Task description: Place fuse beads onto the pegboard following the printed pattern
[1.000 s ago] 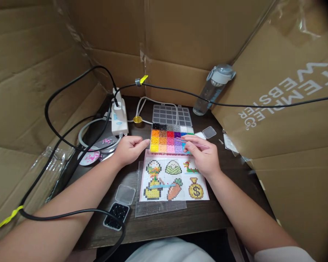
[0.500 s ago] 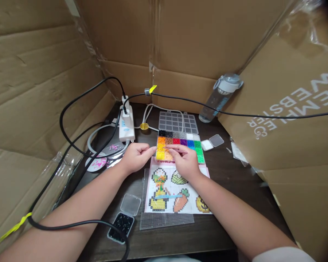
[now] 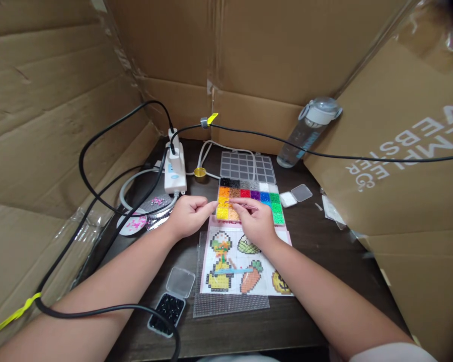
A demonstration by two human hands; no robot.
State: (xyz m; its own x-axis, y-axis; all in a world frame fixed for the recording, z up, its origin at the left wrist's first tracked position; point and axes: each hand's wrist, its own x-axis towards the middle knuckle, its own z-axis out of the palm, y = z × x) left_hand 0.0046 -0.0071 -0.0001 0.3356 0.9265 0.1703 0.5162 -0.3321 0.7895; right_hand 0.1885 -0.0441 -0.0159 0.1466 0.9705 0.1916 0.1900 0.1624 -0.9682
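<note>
A bead box (image 3: 250, 198) with many compartments of coloured beads lies open in the middle of the table. At its left edge my left hand (image 3: 189, 216) is closed, the thumb tip against the rim by the yellow beads; its curled fingers are partly hidden. My right hand (image 3: 257, 226) pinches a slim pair of tweezers (image 3: 245, 204) over the front of the box, tips pointing left into the yellow and orange compartments. Below the box, a pattern sheet (image 3: 230, 287) with pixel pictures lies on a clear pegboard (image 3: 230, 305). Some beads are set over the pictures.
A small case of black beads (image 3: 166, 312) stands open at front left. Left of centre are a power strip (image 3: 175, 176), a disc with pink beads (image 3: 134, 225) and a black cable (image 3: 86, 304) crossing my left arm. A bottle (image 3: 305, 133) leans against cardboard at back right.
The view has shifted very slightly. Both hands and the tweezers stay in nearly the same place over the bead box.
</note>
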